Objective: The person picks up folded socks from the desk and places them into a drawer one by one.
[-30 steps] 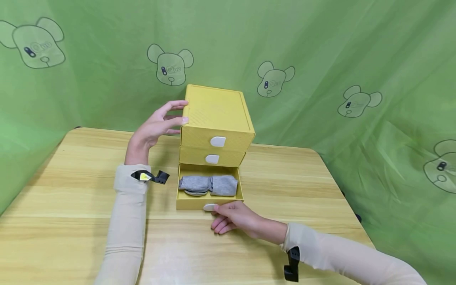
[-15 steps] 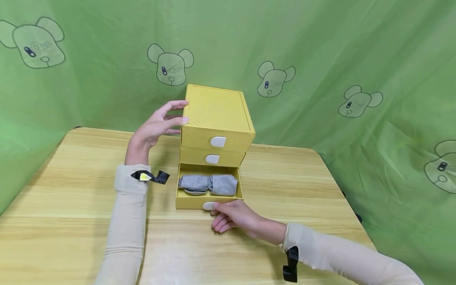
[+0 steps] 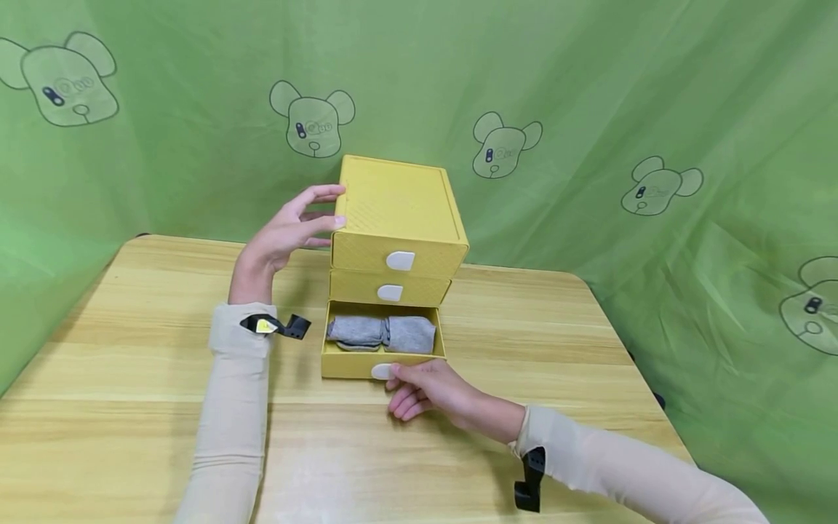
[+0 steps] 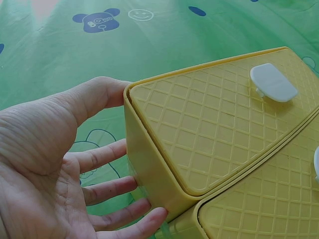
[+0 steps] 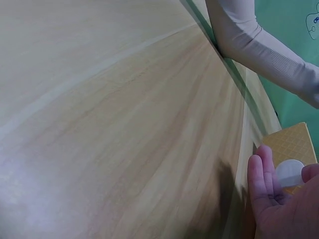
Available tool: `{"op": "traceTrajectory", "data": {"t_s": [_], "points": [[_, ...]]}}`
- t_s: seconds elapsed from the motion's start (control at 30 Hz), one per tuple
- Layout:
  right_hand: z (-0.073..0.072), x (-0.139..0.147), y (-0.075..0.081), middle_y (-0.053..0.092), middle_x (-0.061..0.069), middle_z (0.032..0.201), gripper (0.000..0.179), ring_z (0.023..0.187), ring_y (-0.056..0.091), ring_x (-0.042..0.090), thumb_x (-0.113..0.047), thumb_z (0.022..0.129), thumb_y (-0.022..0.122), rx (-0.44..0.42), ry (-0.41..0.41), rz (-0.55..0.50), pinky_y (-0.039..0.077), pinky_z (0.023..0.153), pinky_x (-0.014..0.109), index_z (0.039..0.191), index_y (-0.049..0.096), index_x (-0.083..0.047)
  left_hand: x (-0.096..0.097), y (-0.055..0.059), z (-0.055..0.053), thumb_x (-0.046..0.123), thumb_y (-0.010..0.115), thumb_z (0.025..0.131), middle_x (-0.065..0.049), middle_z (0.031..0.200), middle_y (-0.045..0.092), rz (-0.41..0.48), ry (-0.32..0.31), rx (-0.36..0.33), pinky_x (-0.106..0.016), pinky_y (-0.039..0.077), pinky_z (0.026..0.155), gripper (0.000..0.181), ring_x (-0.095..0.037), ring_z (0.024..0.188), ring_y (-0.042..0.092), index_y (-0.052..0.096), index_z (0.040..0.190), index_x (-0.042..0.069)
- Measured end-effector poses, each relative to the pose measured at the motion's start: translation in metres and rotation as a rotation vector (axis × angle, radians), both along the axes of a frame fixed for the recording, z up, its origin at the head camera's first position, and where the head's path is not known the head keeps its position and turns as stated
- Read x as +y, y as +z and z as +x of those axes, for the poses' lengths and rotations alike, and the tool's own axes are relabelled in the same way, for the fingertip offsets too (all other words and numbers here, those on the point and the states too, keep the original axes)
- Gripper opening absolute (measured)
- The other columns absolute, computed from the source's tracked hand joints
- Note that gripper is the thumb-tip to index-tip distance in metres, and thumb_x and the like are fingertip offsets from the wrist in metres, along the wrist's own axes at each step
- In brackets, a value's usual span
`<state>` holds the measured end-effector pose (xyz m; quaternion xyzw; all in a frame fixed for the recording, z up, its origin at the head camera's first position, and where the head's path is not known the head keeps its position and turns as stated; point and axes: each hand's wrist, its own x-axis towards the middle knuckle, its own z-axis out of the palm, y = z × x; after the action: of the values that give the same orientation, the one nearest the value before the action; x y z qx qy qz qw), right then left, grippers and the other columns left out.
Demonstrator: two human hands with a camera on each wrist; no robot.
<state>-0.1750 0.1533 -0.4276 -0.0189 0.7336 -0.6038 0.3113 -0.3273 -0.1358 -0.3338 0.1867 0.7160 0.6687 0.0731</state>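
Note:
A yellow three-tier drawer unit (image 3: 399, 200) stands toward the back of the table. Its bottom drawer (image 3: 347, 366) is pulled partway out, with a folded grey bundle of cloth (image 3: 411, 333) lying inside. With thumb and fingers, my right hand (image 3: 432, 389) pinches the white tab handle (image 5: 289, 173) on that drawer's front. My left hand (image 3: 278, 233) rests against the unit's upper left side, thumb at the top edge and fingers fairly straight along the side wall (image 4: 149, 159). The two upper drawers are closed, each with a white tab (image 4: 273, 82).
The wooden table (image 3: 131, 378) reaches forward and to both sides of the unit. A green curtain (image 3: 406, 73) printed with cartoon heads hangs close behind it and along the sides. Black camera mounts (image 3: 532, 480) are strapped at both wrists.
The bottom drawer has slid slightly back into the unit, and my right hand has moved with it. My left hand has stayed in place on the unit's side.

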Motion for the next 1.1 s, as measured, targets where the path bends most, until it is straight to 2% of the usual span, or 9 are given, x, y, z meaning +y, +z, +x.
{"op": "traceTrajectory", "data": {"t_s": [0.27,0.63,1.1], "points": [[-0.007,0.0,-0.002,0.075,0.006,0.079,0.049,0.066,0.07,0.012,-0.031,0.105,0.056,-0.006,-0.014,0.008,0.063,0.07,0.028,0.118,0.063,0.015,0.001,0.001,0.001,0.019,0.067,0.097,-0.004,0.161,0.032,0.007,-0.002,-0.002,-0.057,0.045,0.112,0.063,-0.029,0.144,0.041,0.041,0.154,0.023],[-0.022,0.0,-0.007,0.074,0.005,0.078,0.048,0.066,0.07,0.012,-0.031,0.104,0.056,-0.016,-0.015,0.0,0.063,0.069,0.027,0.118,0.062,0.015,0.001,0.001,0.001,0.02,0.067,0.096,-0.004,0.161,0.032,0.003,0.0,-0.003,-0.055,0.046,0.111,0.064,-0.029,0.144,0.041,0.041,0.154,0.024],[-0.035,-0.001,-0.003,0.074,0.005,0.077,0.048,0.066,0.07,0.012,-0.03,0.105,0.054,-0.015,-0.017,0.005,0.063,0.069,0.028,0.119,0.062,0.016,0.0,0.001,0.001,0.02,0.067,0.097,-0.005,0.162,0.031,0.007,-0.002,-0.008,-0.055,0.046,0.111,0.063,-0.029,0.144,0.041,0.04,0.154,0.023]]}}
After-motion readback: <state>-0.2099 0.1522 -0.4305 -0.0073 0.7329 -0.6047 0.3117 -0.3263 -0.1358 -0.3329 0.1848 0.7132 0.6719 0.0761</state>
